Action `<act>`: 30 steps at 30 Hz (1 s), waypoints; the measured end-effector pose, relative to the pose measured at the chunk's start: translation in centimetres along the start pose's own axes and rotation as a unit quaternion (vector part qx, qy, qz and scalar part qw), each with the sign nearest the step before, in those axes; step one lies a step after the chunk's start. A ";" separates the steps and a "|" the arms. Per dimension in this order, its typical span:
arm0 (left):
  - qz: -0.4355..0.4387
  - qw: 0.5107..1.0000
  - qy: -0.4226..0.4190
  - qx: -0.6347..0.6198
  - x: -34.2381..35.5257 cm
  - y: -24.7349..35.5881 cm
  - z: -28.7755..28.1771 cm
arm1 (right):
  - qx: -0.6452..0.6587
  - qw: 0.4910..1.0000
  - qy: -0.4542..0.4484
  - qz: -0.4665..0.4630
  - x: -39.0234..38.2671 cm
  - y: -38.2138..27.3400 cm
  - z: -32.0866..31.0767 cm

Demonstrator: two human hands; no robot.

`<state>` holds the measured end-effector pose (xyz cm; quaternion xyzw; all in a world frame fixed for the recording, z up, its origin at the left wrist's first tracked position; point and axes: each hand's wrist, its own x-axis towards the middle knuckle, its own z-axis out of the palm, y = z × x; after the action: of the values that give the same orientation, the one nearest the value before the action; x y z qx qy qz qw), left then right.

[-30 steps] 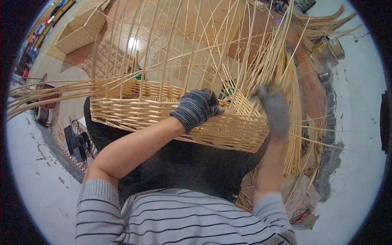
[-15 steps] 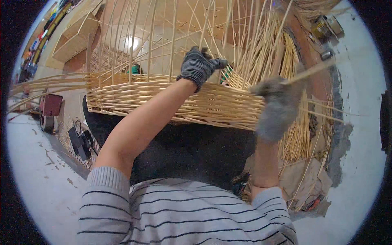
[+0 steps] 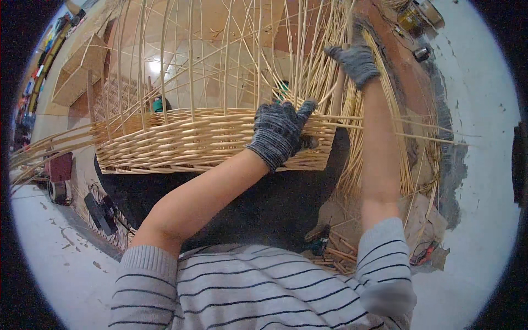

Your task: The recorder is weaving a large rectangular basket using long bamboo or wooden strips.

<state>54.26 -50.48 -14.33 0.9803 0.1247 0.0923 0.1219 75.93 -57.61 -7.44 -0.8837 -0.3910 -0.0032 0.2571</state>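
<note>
A long wicker basket [image 3: 187, 140] with woven pale sides and tall upright rods lies across my lap. My left hand [image 3: 280, 132], in a grey knitted glove, is closed over the top edge of its near side, right of the middle, with the thumb pointing up and right. Farther off and to the right is my gloved right hand [image 3: 360, 63], arm stretched out beside a bundle of long rods [image 3: 324, 60]. Its thumb sticks out to the left, apart from fingers that point away; their tips are dark and blurred. No held stick shows clearly there.
Loose rod ends [image 3: 55, 148] jut past the basket's left end, and others stick out at the right. A dark cloth [image 3: 231, 203] covers my lap. Wooden boxes [image 3: 80, 77] stand far left, a metal can [image 3: 421, 19] far right. Cut offcuts [image 3: 341, 253] lie near my right arm.
My right hand has moved away from the basket's right end, outward toward the rods; the stick it held no longer shows clearly. My left hand has slid right and nearer. The basket has shifted left.
</note>
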 end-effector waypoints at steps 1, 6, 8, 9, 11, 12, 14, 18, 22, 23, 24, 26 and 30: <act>-0.002 1.000 -0.003 0.002 -0.2 -0.4 0.5 | -0.028 0.997 -0.053 0.045 0.3 -0.1 0.3; 0.027 0.998 0.045 -0.041 -0.5 -1.1 1.5 | 0.801 0.551 0.017 0.232 -12.3 10.6 2.4; 0.033 0.985 0.171 -0.005 -0.9 -0.4 2.3 | 0.689 0.664 0.121 0.263 -11.5 10.1 1.8; 0.039 0.984 0.175 -0.007 -0.3 0.0 3.0 | 0.688 0.665 0.127 0.260 -11.6 9.7 1.7; 0.129 0.929 0.307 -0.163 1.7 1.9 4.2 | 0.737 0.656 0.038 0.158 -12.1 9.6 1.5; 0.046 0.925 0.265 -0.268 3.1 3.4 3.3 | 0.747 0.642 0.044 0.165 -11.5 9.5 1.2; -0.009 0.959 0.075 -0.274 7.3 3.0 0.7 | 0.756 0.623 0.053 0.195 -11.0 9.3 0.7; -0.074 0.961 -0.081 -0.255 8.5 2.0 1.2 | 0.667 0.725 0.040 0.167 -13.1 0.4 -1.7; -0.077 0.970 -0.069 -0.221 7.9 3.1 1.7 | 0.416 0.906 -0.056 0.055 -14.9 -2.4 -5.1; -0.071 0.975 0.083 -0.193 6.6 5.4 2.4 | 0.415 0.907 -0.059 0.044 -13.5 -1.3 -5.8; -0.054 0.958 0.222 -0.175 5.5 8.6 3.1 | 0.368 0.928 -0.048 0.010 -12.3 0.3 -7.1; 0.068 0.974 0.170 -0.135 4.2 11.5 -0.1 | 0.307 0.949 -0.036 -0.065 -9.3 2.0 -6.6; 0.121 0.966 0.015 -0.226 5.9 12.0 -1.1 | 0.110 0.952 -0.271 0.086 -2.1 3.1 1.1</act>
<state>62.33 -59.95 -9.26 0.9335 -0.0171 0.1470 0.3265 76.38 -60.29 -10.23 -0.8479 -0.3664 0.3017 0.2364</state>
